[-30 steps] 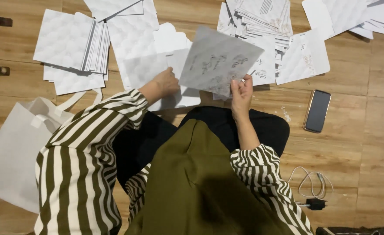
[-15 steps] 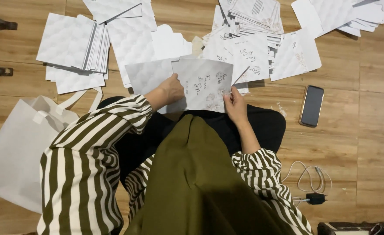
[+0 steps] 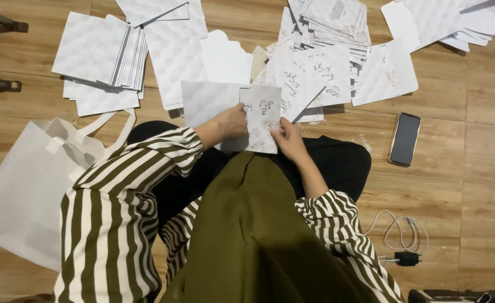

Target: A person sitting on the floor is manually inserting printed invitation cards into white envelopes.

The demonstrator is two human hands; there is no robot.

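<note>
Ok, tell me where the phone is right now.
In the head view the phone lies flat on the wooden floor, on the person's right, just below the scattered white cards and above the charger cable.

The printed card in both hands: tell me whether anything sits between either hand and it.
Nothing visible does. The left hand grips the printed card at its left edge and the right hand pinches its lower right corner, both directly touching it.

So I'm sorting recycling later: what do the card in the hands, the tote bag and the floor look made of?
The card, held by the left hand and right hand, looks like matte printed paper stock, thin and flat. The tote bag seems to be white non-woven fabric, soft and creased, though that is uncertain. The floor looks like wood or wood-look laminate, with grain and plank seams.
</note>
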